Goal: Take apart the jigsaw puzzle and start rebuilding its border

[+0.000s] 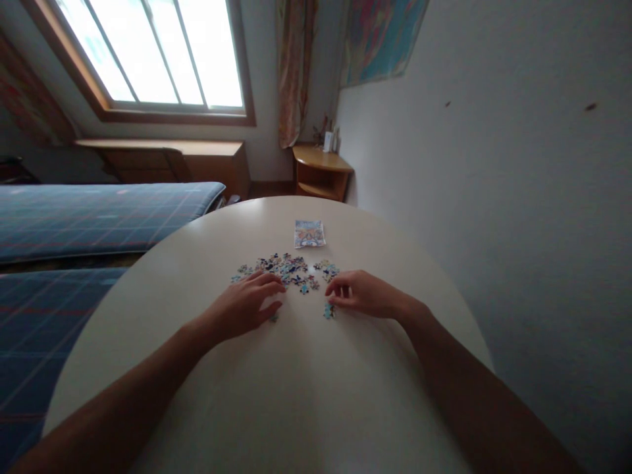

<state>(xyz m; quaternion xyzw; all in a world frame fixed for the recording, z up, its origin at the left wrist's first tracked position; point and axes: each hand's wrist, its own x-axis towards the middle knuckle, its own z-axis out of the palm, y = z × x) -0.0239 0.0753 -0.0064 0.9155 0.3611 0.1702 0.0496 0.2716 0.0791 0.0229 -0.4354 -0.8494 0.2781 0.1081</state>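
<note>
Daylight from a wide slanted window (162, 52) at the far left falls into a small room. A patterned curtain (293, 66) hangs beside the window and a colourful map poster (380, 36) is on the white wall to the right. Below the window runs a low wooden bench (162, 161), and a wooden corner shelf (320, 172) stands in the far corner. A bed with a blue checked cover (99, 210) fills the left side.

Seen from the head camera, a round pale table (296, 408) takes up the near middle. On its far half lies a loose scatter of small, mostly blue jigsaw pieces (289, 268). Just beyond them is a small rectangular printed picture card (309, 233), lying flat and apart from the pieces.

The left hand (244, 304) rests palm down on the table, its fingers spread and reaching the near left edge of the scatter. It grips nothing, and a single small piece (273, 318) lies by its thumb.

The right hand (363, 293) lies at the near right edge of the scatter with its fingers curled in and the tips drawn close together. Whether they pinch a piece cannot be told. A separate light blue jigsaw piece (328, 311) lies on the table just below those fingertips.
</note>
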